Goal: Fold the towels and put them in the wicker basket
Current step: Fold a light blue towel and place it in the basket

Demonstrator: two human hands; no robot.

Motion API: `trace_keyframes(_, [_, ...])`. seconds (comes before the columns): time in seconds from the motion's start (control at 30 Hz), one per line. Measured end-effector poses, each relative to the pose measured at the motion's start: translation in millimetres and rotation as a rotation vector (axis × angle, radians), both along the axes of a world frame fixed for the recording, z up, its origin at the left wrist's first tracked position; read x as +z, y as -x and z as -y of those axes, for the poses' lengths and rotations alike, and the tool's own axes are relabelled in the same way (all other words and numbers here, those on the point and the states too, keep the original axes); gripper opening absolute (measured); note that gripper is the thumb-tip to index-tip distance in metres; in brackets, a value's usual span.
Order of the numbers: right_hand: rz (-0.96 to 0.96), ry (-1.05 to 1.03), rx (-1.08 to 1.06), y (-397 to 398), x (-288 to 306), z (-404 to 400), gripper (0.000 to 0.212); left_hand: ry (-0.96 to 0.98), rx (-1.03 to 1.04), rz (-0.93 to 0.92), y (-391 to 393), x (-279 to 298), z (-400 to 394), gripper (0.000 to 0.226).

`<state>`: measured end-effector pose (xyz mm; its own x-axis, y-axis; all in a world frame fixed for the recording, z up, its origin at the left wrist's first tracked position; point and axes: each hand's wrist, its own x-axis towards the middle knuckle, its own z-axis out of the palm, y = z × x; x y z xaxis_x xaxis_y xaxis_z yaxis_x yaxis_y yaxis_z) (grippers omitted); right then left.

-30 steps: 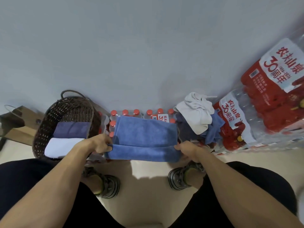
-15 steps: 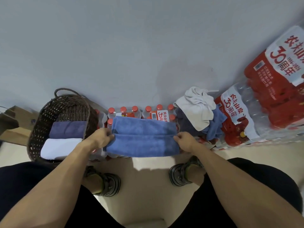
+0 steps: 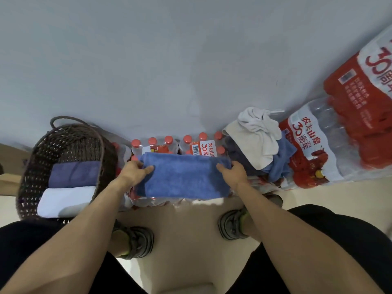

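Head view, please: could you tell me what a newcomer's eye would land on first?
The blue towel at centre, held at its ends by the left hand and right hand over a pack of red-capped bottles. Left, the wicker basket holds two folded towels; right, unfolded towels are heaped.

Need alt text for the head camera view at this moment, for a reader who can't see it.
Both hands, left hand and right hand, grip the ends of a folded blue towel lying on a pack of red-capped water bottles. To the left, a wicker basket holds a folded purple towel and white towel; unfolded towels are heaped at right.
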<state>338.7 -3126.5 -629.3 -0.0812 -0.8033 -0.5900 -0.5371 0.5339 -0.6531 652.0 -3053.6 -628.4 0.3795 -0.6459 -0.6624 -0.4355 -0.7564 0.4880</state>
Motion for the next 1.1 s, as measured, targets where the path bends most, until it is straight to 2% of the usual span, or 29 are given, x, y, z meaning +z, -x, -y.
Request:
trace_keyframes(0.1, [-0.024,0.017,0.020,1,0,4,0.021,0.025,-0.041,0.149,2,-3,-2,0.025])
trace_keyframes(0.23, [-0.128,0.075,0.098,-1,1,-1,0.021,0.023,-0.030,0.269,2,-6,-10,0.040])
trace_keyframes(0.37, [-0.119,0.112,0.091,-6,-2,-6,0.030,0.010,-0.005,0.402,4,-3,-13,0.043])
trace_keyframes(0.47, [-0.220,0.145,0.132,-8,-3,-3,0.035,0.169,-0.125,0.449,4,-1,-5,0.045])
trace_keyframes(0.57, [-0.283,0.142,0.201,-10,-2,0,0.037,0.195,-0.282,0.458,5,-2,4,0.051])
trace_keyframes(0.7, [-0.305,0.153,0.352,-12,-2,4,0.043,0.117,-0.422,0.530,4,0,18,0.042])
trace_keyframes(0.8, [-0.376,0.157,0.443,-10,-4,9,0.040,0.208,-0.413,0.590,3,5,24,0.024])
trace_keyframes(0.87, [-0.400,0.179,0.441,-9,-2,13,0.026,0.267,-0.398,0.590,3,9,23,0.015])
trace_keyframes(0.93, [-0.389,0.211,0.424,-10,1,15,0.013,0.324,-0.385,0.573,2,13,18,0.013])
trace_keyframes(1.1, [-0.403,0.327,0.423,-17,9,15,0.015,0.498,-0.417,0.621,-6,15,5,0.014])
